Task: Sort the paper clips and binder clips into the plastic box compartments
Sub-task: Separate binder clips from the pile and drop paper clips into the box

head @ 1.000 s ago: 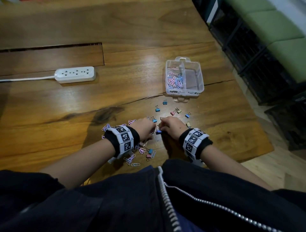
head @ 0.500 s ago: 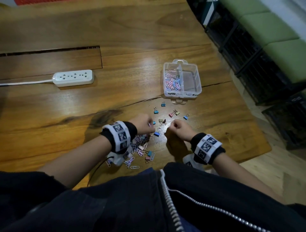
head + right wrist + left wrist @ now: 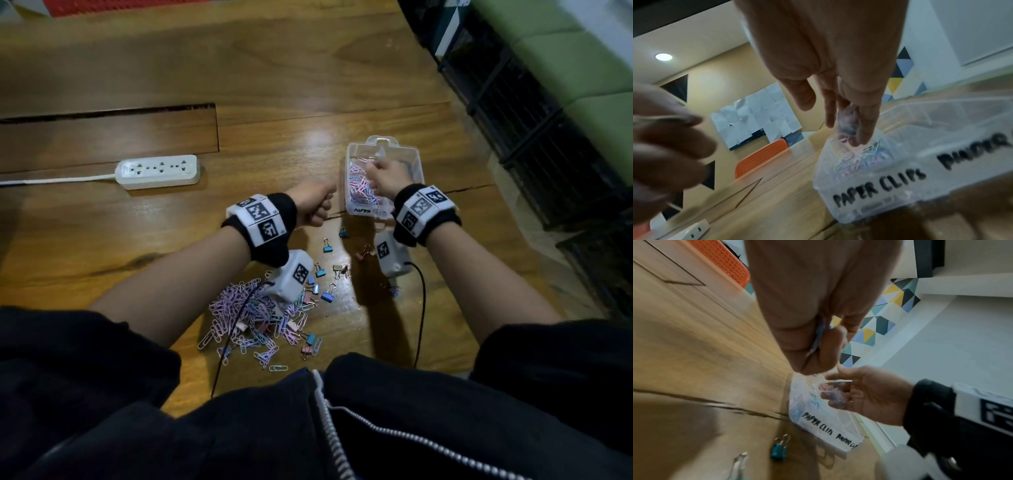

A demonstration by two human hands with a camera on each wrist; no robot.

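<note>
Now, paper clips (image 3: 816, 338) inside left grip (image 3: 312, 205).

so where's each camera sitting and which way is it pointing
Head: worn on the head, looking forward and down at the table; the left hand, the right hand and a dark jacket show.
Left wrist: on the left wrist, looking along the curled fingers pinching paper clips toward the plastic box; the right hand shows too.
Right wrist: on the right wrist, looking along straight fingers over the box; the left hand shows blurred.
Shared: both wrist views show the box's PAPER CLIPS label.
</note>
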